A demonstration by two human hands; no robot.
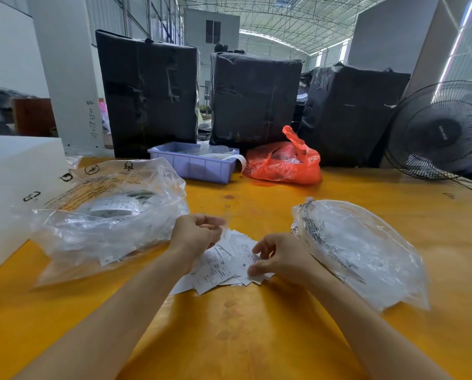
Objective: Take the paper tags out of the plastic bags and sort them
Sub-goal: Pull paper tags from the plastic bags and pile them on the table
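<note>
**White paper tags heaped between both hands**

White paper tags [224, 263] lie in a loose pile on the yellow table [256, 338], directly between the hands, the pile running roughly from 7 to 1 o'clock. The right hand [280, 257] is nearer, its fingertips pinching a tag at the pile's 3 o'clock edge. The left hand [195, 233] hovers at 11 o'clock, fingers curled; whether it holds anything I cannot tell. One tag reads "M". Clear plastic bags lie at 9 o'clock [106, 212] and 3 o'clock [361, 250].

Yellow table [256, 338], tags pile [218, 267], 2 clear bags [106, 215] [361, 250], lilac bin [193, 163], red bag [284, 163]
</note>
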